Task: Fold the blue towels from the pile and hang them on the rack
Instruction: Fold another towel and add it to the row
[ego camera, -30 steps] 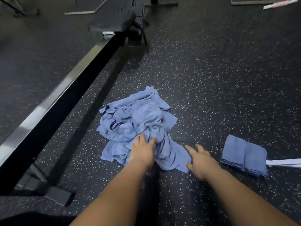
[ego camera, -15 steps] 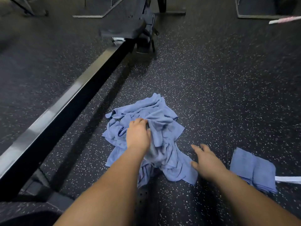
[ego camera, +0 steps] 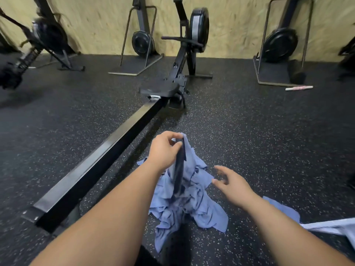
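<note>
Person's left hand (ego camera: 163,148) pinches the top corner of one limp blue cloth towel (ego camera: 179,173), hanging near-vertical down into the crumpled blue towel pile (ego camera: 194,206) on the black speckled rubber floor (ego camera: 249,141), right hand (ego camera: 232,183) empty, fingers spread, just right of that strand.

The person is stretching both bare arms forward and down, the left forearm (ego camera: 115,208) and right forearm (ego camera: 278,227) running roughly side by side. The left hand (ego camera: 165,149) is sitting higher than the right, wrist bent, with its thumb and curled fingers (ego camera: 173,135) pinching the top of a blue towel (ego camera: 187,149) that is hanging from the grip. The right hand (ego camera: 233,184) is hovering lower and off to the side, palm turned down, fingers spread and loosely bent, gripping nothing; whether its fingertips are brushing anything, I cannot tell.
</note>
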